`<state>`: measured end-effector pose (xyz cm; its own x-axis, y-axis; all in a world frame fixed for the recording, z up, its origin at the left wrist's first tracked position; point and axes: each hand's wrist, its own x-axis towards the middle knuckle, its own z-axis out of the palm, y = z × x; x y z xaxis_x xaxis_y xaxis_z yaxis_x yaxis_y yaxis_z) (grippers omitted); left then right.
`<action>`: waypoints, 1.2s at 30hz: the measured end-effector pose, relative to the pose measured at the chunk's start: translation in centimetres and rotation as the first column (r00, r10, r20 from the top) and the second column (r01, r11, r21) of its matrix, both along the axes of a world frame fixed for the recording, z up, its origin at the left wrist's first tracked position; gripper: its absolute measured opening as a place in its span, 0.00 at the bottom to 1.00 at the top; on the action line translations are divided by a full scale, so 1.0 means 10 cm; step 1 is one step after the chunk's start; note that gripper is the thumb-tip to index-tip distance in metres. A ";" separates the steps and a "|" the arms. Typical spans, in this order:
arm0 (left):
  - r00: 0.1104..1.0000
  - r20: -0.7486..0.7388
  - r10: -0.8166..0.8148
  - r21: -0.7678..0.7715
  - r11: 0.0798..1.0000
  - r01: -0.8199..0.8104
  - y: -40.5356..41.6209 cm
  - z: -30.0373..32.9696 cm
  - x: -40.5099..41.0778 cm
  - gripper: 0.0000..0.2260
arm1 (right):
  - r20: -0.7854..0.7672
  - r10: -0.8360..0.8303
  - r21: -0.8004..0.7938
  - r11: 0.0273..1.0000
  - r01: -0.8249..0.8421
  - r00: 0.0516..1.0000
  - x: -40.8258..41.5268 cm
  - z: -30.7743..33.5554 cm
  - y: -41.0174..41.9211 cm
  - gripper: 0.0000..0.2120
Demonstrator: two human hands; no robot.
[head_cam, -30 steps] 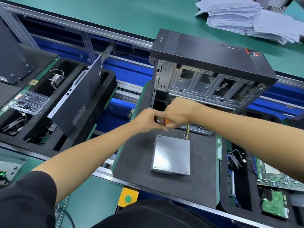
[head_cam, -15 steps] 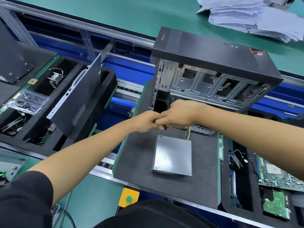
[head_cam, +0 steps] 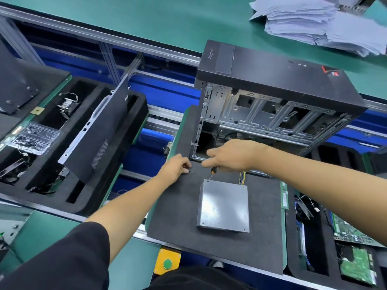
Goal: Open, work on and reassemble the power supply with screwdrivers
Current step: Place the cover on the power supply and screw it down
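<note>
A flat silver power supply lies on the black foam mat, with coloured wires leaving its far edge. My right hand grips a screwdriver with an orange and black handle; its tip rests on the supply's far left corner. My left hand sits on the mat just left of that corner, its fingertips pinching a small dark screw.
An open black computer case stands behind the mat. Left of the mat, a foam tray holds a black side panel and a clear screw box. Circuit boards lie at right, paper stacks far right.
My left hand has drawn away from the right hand, moving left and down onto the mat with a screw. The right hand stays with the screwdriver at the corner.
</note>
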<state>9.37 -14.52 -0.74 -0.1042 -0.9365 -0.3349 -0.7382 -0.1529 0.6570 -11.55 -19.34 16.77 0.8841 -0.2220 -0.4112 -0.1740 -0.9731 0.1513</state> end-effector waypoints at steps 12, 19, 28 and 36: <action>0.987 0.101 -0.121 -0.099 0.986 0.131 0.02 -0.11 0.03 0.03 | 0.114 -0.198 -0.134 0.968 0.213 0.973 -0.08 -0.15 0.08 0.09; 0.956 -0.294 0.007 -0.209 0.975 -0.072 0.13 0.14 -0.02 0.02 | 0.259 -0.287 0.006 0.955 0.296 0.922 -0.26 0.07 0.06 0.09; 0.939 -0.314 -0.138 -0.214 0.974 0.071 0.20 0.50 -0.63 0.04 | 0.368 -0.352 0.012 0.927 0.374 0.861 -0.70 0.30 0.07 0.14; 0.909 -0.399 -0.119 -0.133 0.989 0.071 0.17 0.52 -1.08 0.04 | 0.386 -0.335 0.005 0.932 0.362 0.859 -1.05 0.30 0.06 0.15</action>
<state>-1.39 -12.79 4.45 -0.2985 -0.9444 -0.1382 -0.4124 -0.0029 0.9110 -22.03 -18.71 19.77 0.8281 -0.5592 -0.0393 -0.5561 -0.8283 0.0676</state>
